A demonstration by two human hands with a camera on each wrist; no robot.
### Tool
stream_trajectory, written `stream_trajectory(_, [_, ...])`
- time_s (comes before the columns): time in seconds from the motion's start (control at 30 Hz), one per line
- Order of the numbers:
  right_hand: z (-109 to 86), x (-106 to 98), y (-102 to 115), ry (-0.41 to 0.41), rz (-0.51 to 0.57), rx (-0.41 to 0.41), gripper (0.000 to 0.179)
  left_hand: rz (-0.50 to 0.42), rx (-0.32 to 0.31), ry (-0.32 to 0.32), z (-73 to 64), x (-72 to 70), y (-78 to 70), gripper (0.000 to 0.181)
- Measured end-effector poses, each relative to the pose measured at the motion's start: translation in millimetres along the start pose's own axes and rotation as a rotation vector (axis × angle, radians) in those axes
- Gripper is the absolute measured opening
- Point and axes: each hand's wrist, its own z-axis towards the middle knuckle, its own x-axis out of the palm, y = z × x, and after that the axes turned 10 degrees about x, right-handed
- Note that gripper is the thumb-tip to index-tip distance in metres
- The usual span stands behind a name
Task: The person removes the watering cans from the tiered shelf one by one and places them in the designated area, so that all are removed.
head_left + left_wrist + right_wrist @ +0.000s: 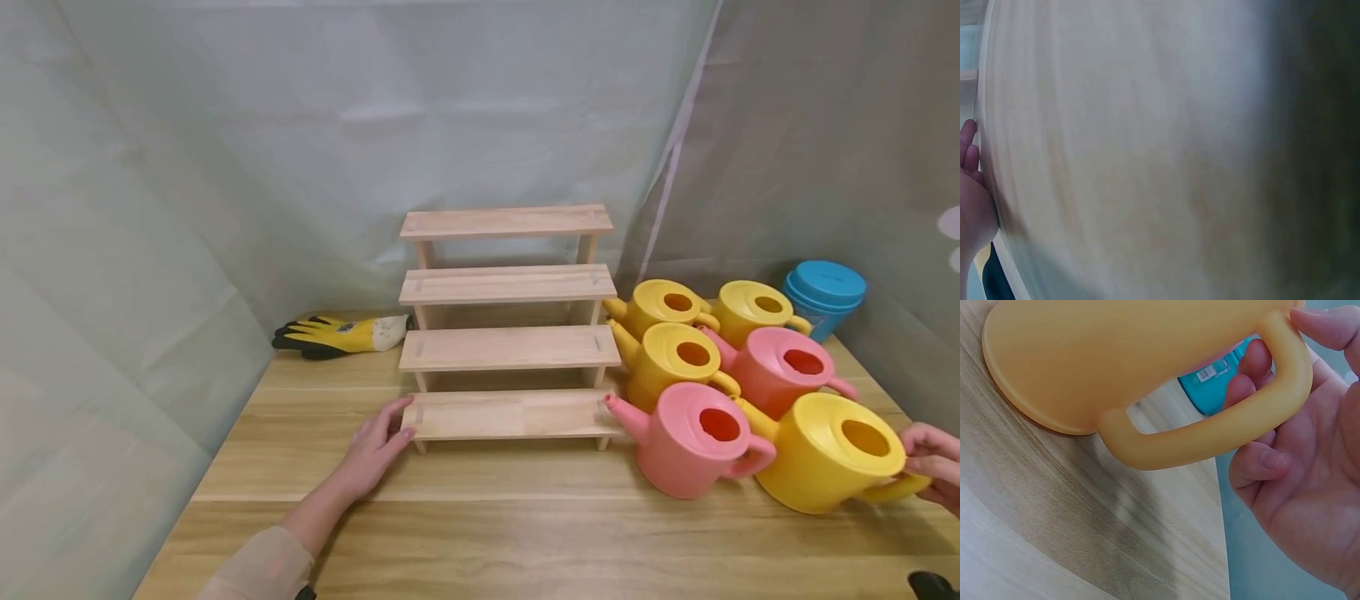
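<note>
My right hand (933, 462) has its fingers curled through the handle (1210, 440) of the large yellow watering can (825, 458) at the table's right side. The can's base is on the wood. Just left of it stands a pink watering can (686, 454) with its spout towards the stepped wooden shelf (510, 415). At the left end of the shelf's lowest board, my left hand (371, 450) touches the edge with thumb and fingertips apart. Only part of that hand (972, 200) shows in the left wrist view.
Behind the front cans are another pink can (783, 362) and several yellow cans (667, 358). A blue lidded tub (825, 292) stands at the back right. Yellow-and-black gloves (337, 335) lie left of the shelf. Pale cloth walls (375, 125) enclose the table (525, 533).
</note>
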Motion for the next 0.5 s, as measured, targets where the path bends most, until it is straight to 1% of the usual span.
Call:
stream_trajectory(0.17, [2.6, 2, 2, -0.051, -0.006, -0.021, 0.067, 0.004, 0.003, 0.006, 0.2, -0.8, 1.8, 0.052])
stream_trajectory(0.27, [5.6, 2, 3, -0.021, 0.044, -0.068, 0.068, 0.006, -0.006, 0.013, -0.9, -1.9, 2.6, 0.053])
stream_trajectory(0.37, [8.6, 0, 6, 0.034, 0.115, -0.100, 0.068, 0.006, -0.011, 0.019, -1.8, -4.0, 2.5, 0.053])
stream_trajectory(0.4, [9.2, 0, 7, 0.030, 0.108, -0.106, 0.069, 0.005, -0.011, 0.021, -2.0, -4.7, 2.5, 0.054])
stream_trajectory(0.5, [10.1, 2, 13, -0.072, 0.019, -0.086, 0.071, 0.002, -0.003, 0.027, -1.9, -6.9, 1.7, 0.054])
